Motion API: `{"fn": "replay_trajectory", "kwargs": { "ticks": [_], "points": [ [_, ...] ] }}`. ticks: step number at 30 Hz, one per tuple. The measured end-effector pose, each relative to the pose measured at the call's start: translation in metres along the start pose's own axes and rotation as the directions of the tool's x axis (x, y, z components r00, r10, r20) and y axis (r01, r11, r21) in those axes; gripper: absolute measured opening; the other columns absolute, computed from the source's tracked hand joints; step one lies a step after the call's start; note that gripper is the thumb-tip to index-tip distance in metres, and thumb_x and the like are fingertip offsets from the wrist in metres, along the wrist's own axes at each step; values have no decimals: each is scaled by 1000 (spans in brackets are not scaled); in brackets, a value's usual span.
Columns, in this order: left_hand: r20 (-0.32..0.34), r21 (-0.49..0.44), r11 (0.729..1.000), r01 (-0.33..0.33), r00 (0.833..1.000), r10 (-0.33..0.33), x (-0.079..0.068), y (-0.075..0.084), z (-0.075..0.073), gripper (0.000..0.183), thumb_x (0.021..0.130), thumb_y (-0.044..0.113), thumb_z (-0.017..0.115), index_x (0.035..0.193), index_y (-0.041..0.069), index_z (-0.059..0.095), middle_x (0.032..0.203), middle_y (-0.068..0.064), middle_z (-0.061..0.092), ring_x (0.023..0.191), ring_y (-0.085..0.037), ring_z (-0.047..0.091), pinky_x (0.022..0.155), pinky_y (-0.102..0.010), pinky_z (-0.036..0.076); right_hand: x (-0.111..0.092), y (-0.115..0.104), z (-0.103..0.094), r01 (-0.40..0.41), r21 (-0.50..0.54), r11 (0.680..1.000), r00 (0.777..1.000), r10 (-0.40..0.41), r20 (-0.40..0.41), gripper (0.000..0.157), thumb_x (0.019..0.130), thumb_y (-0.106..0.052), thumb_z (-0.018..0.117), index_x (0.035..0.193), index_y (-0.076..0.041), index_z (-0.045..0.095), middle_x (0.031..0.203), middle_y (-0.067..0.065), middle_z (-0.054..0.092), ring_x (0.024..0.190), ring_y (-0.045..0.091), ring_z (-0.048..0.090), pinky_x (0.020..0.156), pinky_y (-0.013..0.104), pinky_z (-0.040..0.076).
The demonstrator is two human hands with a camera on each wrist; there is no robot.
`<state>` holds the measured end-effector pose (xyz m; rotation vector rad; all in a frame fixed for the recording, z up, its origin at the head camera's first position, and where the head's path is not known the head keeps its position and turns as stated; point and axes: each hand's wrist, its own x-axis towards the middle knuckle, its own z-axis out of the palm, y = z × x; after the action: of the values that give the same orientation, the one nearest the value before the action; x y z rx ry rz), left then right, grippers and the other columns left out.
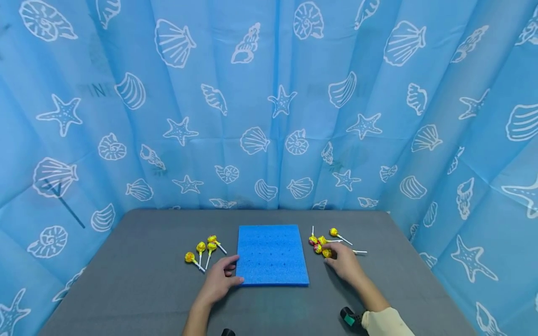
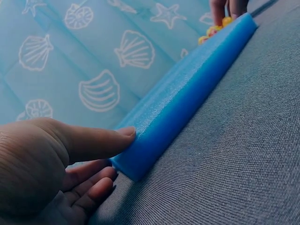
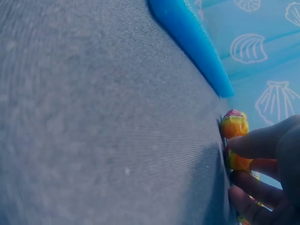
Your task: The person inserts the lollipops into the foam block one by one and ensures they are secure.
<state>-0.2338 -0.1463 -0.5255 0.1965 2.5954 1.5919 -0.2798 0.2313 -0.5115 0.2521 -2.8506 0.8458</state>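
A blue foam block (image 1: 271,254) with rows of small holes lies flat on the table. My left hand (image 1: 218,280) is at its left edge, the straight thumb resting on the near corner and the other fingers beside the edge. On the block's right, my right hand (image 1: 345,263) has its thumb and fingers around a yellow-wrapped lollipop (image 3: 239,161), which still lies among the others. Beside that one is another lollipop (image 3: 234,124) in a yellow and red wrapper. The fingers partly hide the candy, and the hand covers part of a white stick.
Several yellow lollipops (image 1: 201,247) lie left of the block. Apart from the right cluster, one lollipop (image 1: 334,232) lies toward the back. The grey table (image 1: 269,308) meets a blue shell-print curtain (image 1: 269,116) at its back edge.
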Motion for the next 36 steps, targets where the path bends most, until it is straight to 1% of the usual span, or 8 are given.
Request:
{"fn": "replay_trajectory", "kwargs": {
  "ticks": [9,13,17,21,24,27,31,36],
  "points": [
    [4,-10,999,35,999,-35,3,0,-1,67,80,14,80,139,0,50,126,-17,55,109,-30,57,90,-49,48,1,-3,1,-7,-44,999,1000,6,-18,31,81,2,76,110,-5,69,112,12,65,108,33,59,93,53,46],
    [3,-13,999,39,999,-39,3,0,-1,68,80,14,81,139,0,49,126,-17,55,110,-31,57,90,-49,48,-1,-4,1,-11,-60,998,999,8,-39,29,80,2,76,107,-6,70,109,10,65,101,28,60,88,49,49],
    [-3,-9,999,36,999,-36,2,0,-1,68,79,14,81,139,0,49,126,-17,55,110,-31,57,91,-49,48,-1,-3,0,3,-71,997,998,-8,-63,28,79,4,75,106,-5,71,105,9,65,94,25,60,82,47,50],
    [-4,-7,999,35,999,-35,3,0,-2,68,80,14,81,139,0,49,126,-17,55,110,-31,56,91,-49,48,0,-3,-1,12,-73,997,998,-16,-60,29,79,5,75,106,-5,71,105,9,65,92,25,59,80,47,51],
    [1,-13,999,41,999,-41,4,0,-2,68,80,14,81,139,1,49,126,-17,55,110,-31,56,91,-49,48,1,-3,-3,22,-78,997,998,-27,-58,28,79,5,75,106,-5,70,106,11,65,94,26,59,82,48,50],
    [6,-14,999,39,999,-39,4,0,-3,68,80,14,80,139,1,50,126,-17,55,110,-32,56,91,-49,48,3,-5,-7,35,-77,996,995,-42,-87,29,78,5,75,106,-3,70,106,12,64,94,28,59,80,48,50],
    [2,-10,999,30,1000,-30,4,0,-3,67,80,14,81,138,0,50,125,-16,55,109,-32,57,90,-49,48,10,-9,-13,76,-78,994,987,-86,-137,34,77,6,77,109,-1,69,105,14,61,90,30,58,75,48,50],
    [-2,-13,999,41,999,-41,4,-1,-3,67,80,15,80,138,1,50,125,-15,56,110,-31,57,91,-50,48,19,-16,-18,111,-52,992,979,-118,-165,34,78,6,76,110,-1,69,107,12,60,92,29,59,76,46,52]
  ]
}}
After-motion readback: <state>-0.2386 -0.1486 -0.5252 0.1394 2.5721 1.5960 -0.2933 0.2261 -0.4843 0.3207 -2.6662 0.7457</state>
